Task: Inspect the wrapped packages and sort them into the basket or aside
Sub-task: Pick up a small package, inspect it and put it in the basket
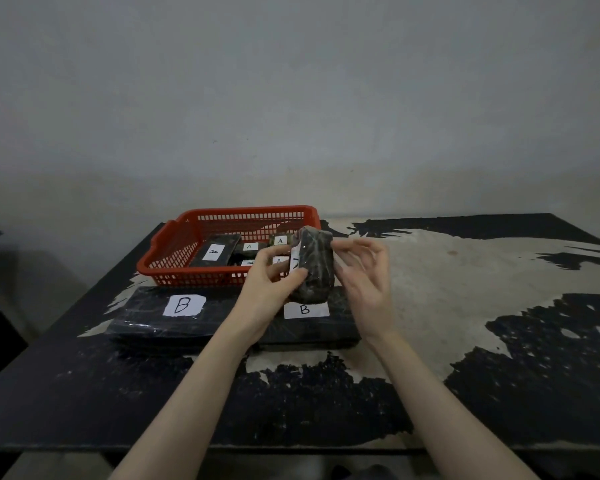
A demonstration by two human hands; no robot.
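Over the table (465,289), my left hand (269,285) grips a wrapped package (314,268) upright, right hand (364,271) loose-fingered beside it, red basket (174,251) just behind.

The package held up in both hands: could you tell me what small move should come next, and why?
Probably turn the held package so its white label faces up: the left hand grips it edge-on, so the letter is unreadable. The red basket holds A packages; B packages lie on the table.
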